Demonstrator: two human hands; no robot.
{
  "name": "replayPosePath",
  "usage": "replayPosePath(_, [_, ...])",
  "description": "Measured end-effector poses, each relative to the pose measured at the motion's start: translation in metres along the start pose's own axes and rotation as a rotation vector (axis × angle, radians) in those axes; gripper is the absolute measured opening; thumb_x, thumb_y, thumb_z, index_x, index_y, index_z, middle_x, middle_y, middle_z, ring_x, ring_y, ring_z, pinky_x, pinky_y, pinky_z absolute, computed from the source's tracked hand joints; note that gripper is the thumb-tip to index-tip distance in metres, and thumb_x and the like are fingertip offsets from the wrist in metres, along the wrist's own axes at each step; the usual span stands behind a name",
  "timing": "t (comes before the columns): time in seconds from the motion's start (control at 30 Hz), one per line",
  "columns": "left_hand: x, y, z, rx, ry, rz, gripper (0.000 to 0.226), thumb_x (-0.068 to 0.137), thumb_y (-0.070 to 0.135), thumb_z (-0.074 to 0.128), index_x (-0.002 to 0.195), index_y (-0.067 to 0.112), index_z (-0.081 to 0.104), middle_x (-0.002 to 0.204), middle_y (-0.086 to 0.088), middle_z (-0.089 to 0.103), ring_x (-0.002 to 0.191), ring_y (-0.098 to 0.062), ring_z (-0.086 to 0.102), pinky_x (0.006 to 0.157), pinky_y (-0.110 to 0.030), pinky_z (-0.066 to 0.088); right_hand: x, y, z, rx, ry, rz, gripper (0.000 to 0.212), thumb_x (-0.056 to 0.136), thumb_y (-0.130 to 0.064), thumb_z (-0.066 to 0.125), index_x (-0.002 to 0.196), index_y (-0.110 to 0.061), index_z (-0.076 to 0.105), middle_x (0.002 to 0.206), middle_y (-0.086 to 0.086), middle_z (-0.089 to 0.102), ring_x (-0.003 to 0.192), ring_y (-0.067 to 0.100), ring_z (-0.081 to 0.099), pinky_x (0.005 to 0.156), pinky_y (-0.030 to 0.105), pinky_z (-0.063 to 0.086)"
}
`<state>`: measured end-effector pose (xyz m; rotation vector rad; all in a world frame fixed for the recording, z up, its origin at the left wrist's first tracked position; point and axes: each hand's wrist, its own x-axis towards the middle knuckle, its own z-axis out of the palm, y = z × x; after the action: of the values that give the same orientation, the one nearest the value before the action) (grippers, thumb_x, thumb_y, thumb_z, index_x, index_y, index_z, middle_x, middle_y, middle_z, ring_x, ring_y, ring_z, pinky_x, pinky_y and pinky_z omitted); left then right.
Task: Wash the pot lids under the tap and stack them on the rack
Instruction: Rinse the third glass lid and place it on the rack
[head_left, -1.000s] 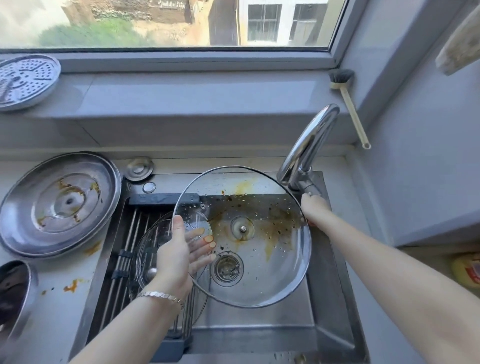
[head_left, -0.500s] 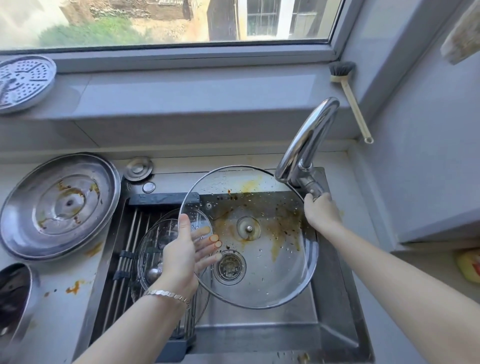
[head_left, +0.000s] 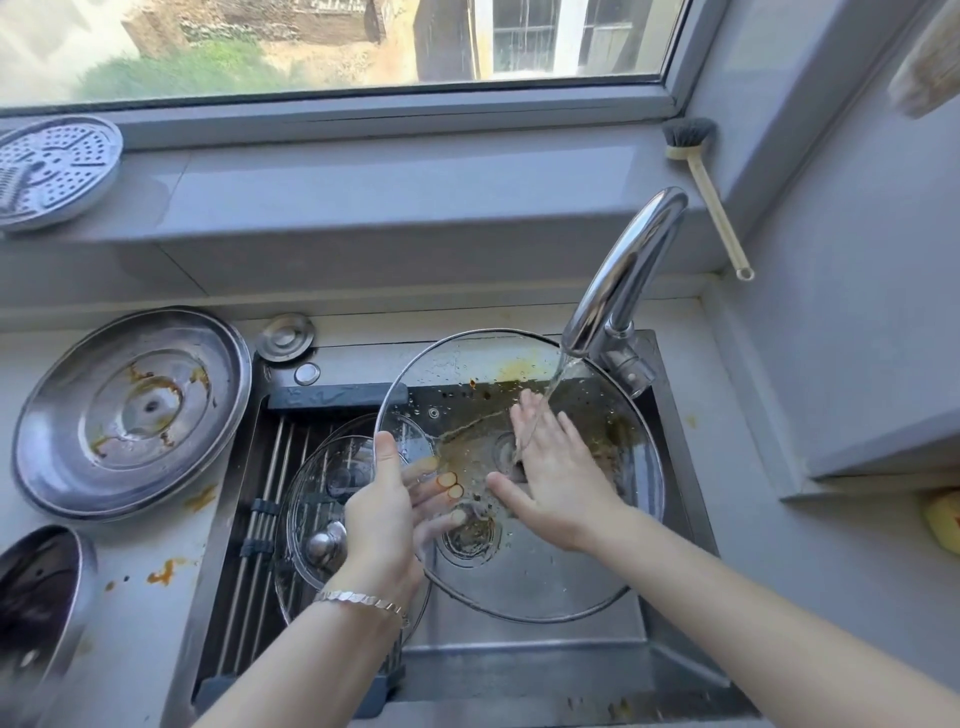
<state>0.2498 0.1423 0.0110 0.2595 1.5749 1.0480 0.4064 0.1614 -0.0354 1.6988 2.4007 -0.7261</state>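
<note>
The right hand (head_left: 550, 467) has left the tap (head_left: 623, 275) lever at the right of the frame, where it was a second and half a second ago. It now lies flat, fingers straight and spread, on the stained inner face of the lid (head_left: 571, 571) at the centre. Water (head_left: 553, 387), not running before, now pours from the spout in a thin stream, strikes the fingers of that hand and spreads over the glass, where the brown soil looks wetter and smeared.
</note>
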Motion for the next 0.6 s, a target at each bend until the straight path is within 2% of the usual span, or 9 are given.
replayPosePath(0.07, [-0.002,-0.002,-0.001,-0.002,0.009,-0.007,0.050,0.092,0.052,0.038,0.082,0.007,0.057,0.082,-0.013,0.063,0.074,-0.023,0.064,0.046,-0.028,0.056,-0.013,-0.013,0.005,0.024,-0.058,-0.125,0.079,0.092,-0.060,0.016,0.145,-0.013,-0.020,0.150,0.002,-0.031,0.138,0.012,-0.030,0.113,0.029,-0.018])
replayPosePath(0.13, [-0.002,-0.005,-0.003,0.010,0.000,-0.021,0.054,0.091,0.054,0.037,0.089,0.004,0.059,0.087,-0.015,0.064,0.077,-0.024,0.065,0.047,-0.028,0.057,-0.017,-0.011,0.006,0.023,-0.073,-0.153,0.077,0.093,-0.058,0.018,0.145,-0.015,-0.020,0.150,-0.001,-0.031,0.138,0.010,-0.028,0.112,0.027,-0.018])
replayPosePath(0.2, [-0.002,-0.006,-0.004,0.023,0.003,-0.024,0.057,0.091,0.054,0.036,0.099,0.003,0.059,0.088,-0.015,0.065,0.078,-0.024,0.065,0.049,-0.029,0.056,-0.009,0.006,0.005,0.002,-0.020,-0.015,0.082,0.089,-0.065,0.010,0.145,-0.013,-0.018,0.152,0.002,-0.028,0.138,0.012,-0.027,0.113,0.030,-0.016])
replayPosePath(0.27, [-0.002,-0.007,-0.005,0.014,0.002,-0.020,0.058,0.091,0.055,0.036,0.100,0.002,0.060,0.087,-0.015,0.065,0.077,-0.023,0.065,0.049,-0.029,0.056,-0.008,0.014,0.002,0.001,0.032,0.096,0.085,0.085,-0.066,0.004,0.146,-0.010,-0.017,0.152,0.005,-0.027,0.135,0.011,-0.030,0.112,0.030,-0.016])
replayPosePath(0.33, [-0.002,-0.008,-0.004,0.017,-0.007,-0.020,0.058,0.091,0.055,0.036,0.096,0.003,0.061,0.088,-0.016,0.066,0.077,-0.024,0.066,0.048,-0.029,0.057,-0.013,0.000,0.006,0.025,0.002,-0.024,0.080,0.091,-0.063,0.011,0.146,-0.012,-0.017,0.150,0.003,-0.030,0.134,0.010,-0.031,0.111,0.029,-0.020])
replayPosePath(0.4, [-0.002,-0.010,-0.003,0.046,-0.013,-0.020,0.058,0.091,0.056,0.036,0.092,0.004,0.062,0.089,-0.016,0.067,0.077,-0.024,0.067,0.048,-0.028,0.057,-0.017,-0.017,0.007,0.020,0.000,-0.172,0.080,0.087,-0.065,0.007,0.146,-0.016,-0.016,0.147,-0.003,-0.032,0.135,0.006,-0.030,0.111,0.026,-0.022])
replayPosePath(0.43, [-0.003,-0.011,-0.003,0.059,-0.018,-0.018,0.058,0.091,0.055,0.036,0.093,0.003,0.062,0.089,-0.017,0.067,0.076,-0.024,0.067,0.047,-0.028,0.057,-0.013,-0.019,0.005,0.015,0.025,-0.182,0.081,0.086,-0.067,0.005,0.146,-0.018,-0.015,0.146,-0.005,-0.032,0.135,0.005,-0.030,0.111,0.027,-0.022])
replayPosePath(0.53, [-0.007,-0.013,-0.001,0.070,-0.026,-0.007,0.059,0.092,0.054,0.035,0.095,0.001,0.061,0.087,-0.017,0.066,0.074,-0.025,0.067,0.047,-0.030,0.057,0.006,-0.012,-0.004,0.017,0.073,0.004,0.072,0.094,-0.056,0.012,0.145,-0.017,-0.019,0.148,-0.002,-0.032,0.138,0.010,-0.028,0.115,0.033,-0.016])
replayPosePath(0.6, [-0.010,-0.015,-0.001,0.067,-0.030,0.009,0.057,0.093,0.051,0.036,0.088,0.001,0.062,0.074,-0.013,0.070,0.065,-0.022,0.069,0.048,-0.031,0.057,0.012,-0.021,-0.004,0.053,0.072,0.004,0.075,0.092,-0.057,0.011,0.145,-0.014,-0.019,0.147,0.001,-0.033,0.139,0.013,-0.028,0.117,0.035,-0.013])
